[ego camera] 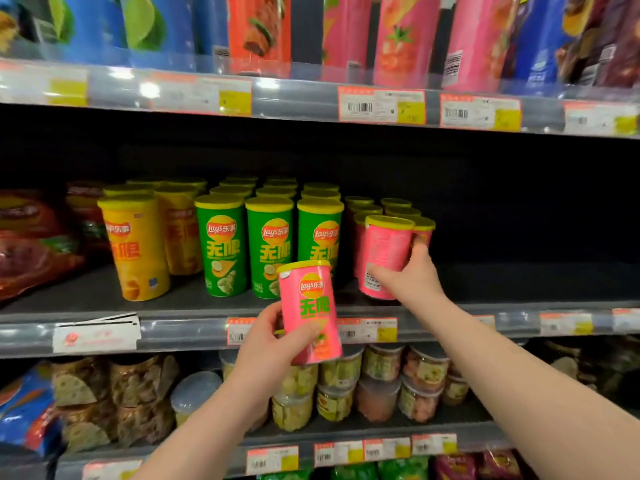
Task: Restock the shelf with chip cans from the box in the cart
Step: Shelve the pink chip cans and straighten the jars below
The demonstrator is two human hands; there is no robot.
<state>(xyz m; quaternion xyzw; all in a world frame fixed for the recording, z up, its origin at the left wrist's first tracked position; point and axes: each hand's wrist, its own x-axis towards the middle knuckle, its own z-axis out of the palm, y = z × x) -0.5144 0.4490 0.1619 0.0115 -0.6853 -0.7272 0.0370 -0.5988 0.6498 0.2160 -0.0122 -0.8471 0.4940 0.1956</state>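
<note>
Pink, yellow-lidded chip cans, one in each hand. The left hand [273,336], lower centre of the frame, wraps thumb and fingers round the lower half of the front can [308,306], which is held nearly upright with a slight lean, logo toward the camera, in the air before the shelf edge [194,327]. The right hand [414,275], centre right, is at the end of an extended arm and clasps the second can [384,254] low on its right side, thumb in front and fingers behind. This can is at the front of the middle shelf with its back label facing out; whether its base has met the shelf floor cannot be told. Judged by look, each can is a light, stiff tube with a smooth printed wall. It should be easy to carry one-handed, apt to slip in a loose pinch and to dent under a hard squeeze, and its contents would break if dropped. A wrap-around hold at mid-height or below, clear of the lid, suits it. Just behind the second can stands a file of pink cans [398,211]; to their left are green cans [270,247], then yellow cans [135,247]. Price labels [367,329] line the shelf edge. Box and cart lie outside the frame.
</note>
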